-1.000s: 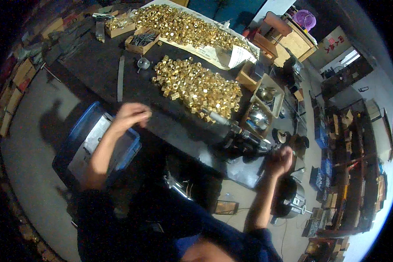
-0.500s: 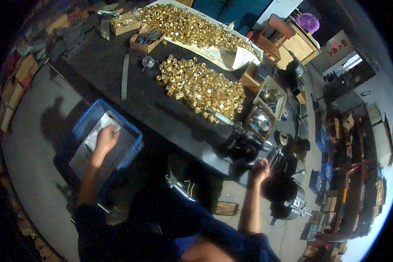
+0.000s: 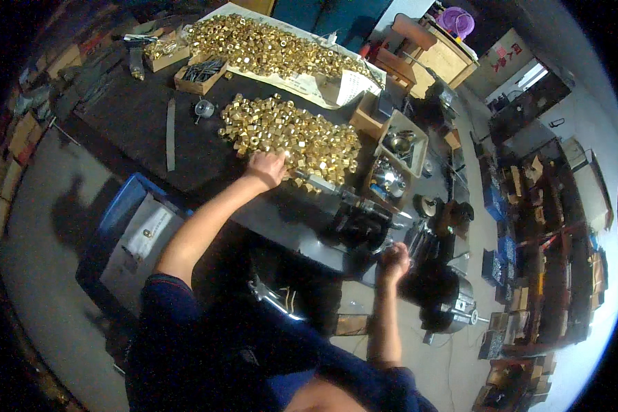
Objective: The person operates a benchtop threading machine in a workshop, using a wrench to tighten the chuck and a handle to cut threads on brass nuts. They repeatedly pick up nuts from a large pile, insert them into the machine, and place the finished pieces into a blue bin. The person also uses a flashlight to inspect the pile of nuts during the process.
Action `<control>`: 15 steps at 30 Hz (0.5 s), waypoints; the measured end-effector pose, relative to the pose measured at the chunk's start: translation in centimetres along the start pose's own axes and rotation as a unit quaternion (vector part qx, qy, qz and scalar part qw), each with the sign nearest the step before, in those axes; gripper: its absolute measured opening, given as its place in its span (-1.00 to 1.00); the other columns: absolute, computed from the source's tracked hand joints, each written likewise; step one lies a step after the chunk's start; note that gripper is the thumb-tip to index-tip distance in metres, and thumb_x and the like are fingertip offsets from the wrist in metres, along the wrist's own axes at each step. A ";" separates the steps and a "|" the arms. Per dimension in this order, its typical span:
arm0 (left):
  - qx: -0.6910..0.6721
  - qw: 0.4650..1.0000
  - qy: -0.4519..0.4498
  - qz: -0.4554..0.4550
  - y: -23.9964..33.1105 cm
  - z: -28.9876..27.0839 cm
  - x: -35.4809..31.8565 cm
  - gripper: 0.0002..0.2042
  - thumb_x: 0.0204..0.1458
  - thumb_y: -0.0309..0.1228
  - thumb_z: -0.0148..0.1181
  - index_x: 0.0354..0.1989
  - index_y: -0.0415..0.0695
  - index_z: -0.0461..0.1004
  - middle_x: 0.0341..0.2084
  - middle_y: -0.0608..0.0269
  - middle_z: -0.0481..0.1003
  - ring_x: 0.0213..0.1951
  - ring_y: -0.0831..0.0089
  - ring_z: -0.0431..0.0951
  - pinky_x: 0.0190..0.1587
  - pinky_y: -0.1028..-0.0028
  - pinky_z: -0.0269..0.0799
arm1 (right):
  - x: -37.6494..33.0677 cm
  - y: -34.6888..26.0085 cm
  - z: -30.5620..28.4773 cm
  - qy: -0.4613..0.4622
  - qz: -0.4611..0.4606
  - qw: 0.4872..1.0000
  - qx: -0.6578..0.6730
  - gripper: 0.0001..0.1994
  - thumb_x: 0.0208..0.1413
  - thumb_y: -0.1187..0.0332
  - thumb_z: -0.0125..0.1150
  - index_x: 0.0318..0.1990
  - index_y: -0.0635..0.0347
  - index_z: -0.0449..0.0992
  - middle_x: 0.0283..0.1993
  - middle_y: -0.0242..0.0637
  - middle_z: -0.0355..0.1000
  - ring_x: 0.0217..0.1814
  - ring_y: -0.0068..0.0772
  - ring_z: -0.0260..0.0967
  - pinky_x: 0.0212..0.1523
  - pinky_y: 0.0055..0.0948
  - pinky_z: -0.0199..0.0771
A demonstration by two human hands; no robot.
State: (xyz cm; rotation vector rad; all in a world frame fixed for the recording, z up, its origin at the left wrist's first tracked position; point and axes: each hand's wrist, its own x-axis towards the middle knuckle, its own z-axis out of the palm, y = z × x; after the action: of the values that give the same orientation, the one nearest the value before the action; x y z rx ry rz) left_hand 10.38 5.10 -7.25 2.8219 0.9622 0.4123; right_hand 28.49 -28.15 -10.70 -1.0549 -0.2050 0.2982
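nuts: shiny yellow metal, under left hand | bench top: dark, matt | machine: dull dark metal, beside right hand | crate: glossy blue plastic | sheet: pale paper | boxes: brown cardboard

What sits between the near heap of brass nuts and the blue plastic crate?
Head view: only bare dark worktop, crossed by the left forearm; the left hand rests on the brass nut heap; the blue crate sits beyond the table edge.

Dark workbench under brass nuts
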 end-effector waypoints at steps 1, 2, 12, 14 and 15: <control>-0.047 0.999 -0.011 -0.007 -0.4 0.2 -0.1 -0.63 -0.11 -0.27 0.08 -0.12 -0.16 0.28 -0.45 0.06 0.47 -0.31 0.14 0.48 -0.27 0.22 0.34 | -0.1 -0.2 0.2 0.000 0.006 1.000 0.003 -0.73 0.07 0.18 -0.03 -0.38 0.26 0.29 -0.68 -0.53 0.05 -0.71 -0.68 -0.04 -0.71 -0.65 -0.02; -0.095 0.995 -0.025 -0.013 -0.3 -0.9 -0.6 -0.62 -0.13 -0.30 0.11 -0.12 -0.17 0.29 -0.45 0.04 0.47 -0.31 0.13 0.47 -0.27 0.22 0.34 | -0.3 -0.5 0.4 0.003 0.012 1.000 0.006 -0.72 0.06 0.17 -0.02 -0.37 0.26 0.28 -0.69 -0.53 0.04 -0.71 -0.68 -0.04 -0.71 -0.65 -0.02; -0.244 0.950 0.185 0.056 0.2 -7.1 -4.5 -0.81 -0.34 -0.47 0.20 -0.47 -0.19 0.42 -0.59 0.13 0.39 -0.50 0.21 0.44 -0.44 0.33 0.35 | -0.3 -0.5 0.1 -0.001 0.005 1.000 0.025 -0.77 0.02 0.25 -0.05 -0.33 0.26 0.27 -0.70 -0.52 0.04 -0.72 -0.66 -0.05 -0.71 -0.63 -0.03; -0.234 0.950 0.199 0.060 0.9 -8.3 -4.8 -0.82 -0.35 -0.47 0.19 -0.48 -0.19 0.44 -0.57 0.14 0.38 -0.49 0.20 0.44 -0.43 0.33 0.36 | -0.3 -0.5 -0.1 -0.015 0.001 0.999 0.032 -0.77 0.02 0.25 -0.04 -0.33 0.26 0.28 -0.70 -0.53 0.03 -0.72 -0.66 -0.07 -0.70 -0.63 -0.04; -0.226 0.951 0.202 0.063 1.2 -8.7 -4.9 -0.81 -0.36 -0.47 0.18 -0.48 -0.19 0.44 -0.57 0.14 0.38 -0.48 0.19 0.44 -0.42 0.33 0.36 | -0.4 -0.6 0.0 -0.023 0.003 0.999 0.034 -0.77 0.02 0.24 -0.03 -0.33 0.27 0.28 -0.70 -0.53 0.02 -0.72 -0.67 -0.08 -0.70 -0.63 -0.05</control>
State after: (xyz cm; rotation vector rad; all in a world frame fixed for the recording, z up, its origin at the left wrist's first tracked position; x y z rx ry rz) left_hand 4.74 1.48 0.27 2.4224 0.6338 1.1046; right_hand 28.21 -28.53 -10.20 -0.9825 -0.2309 0.3333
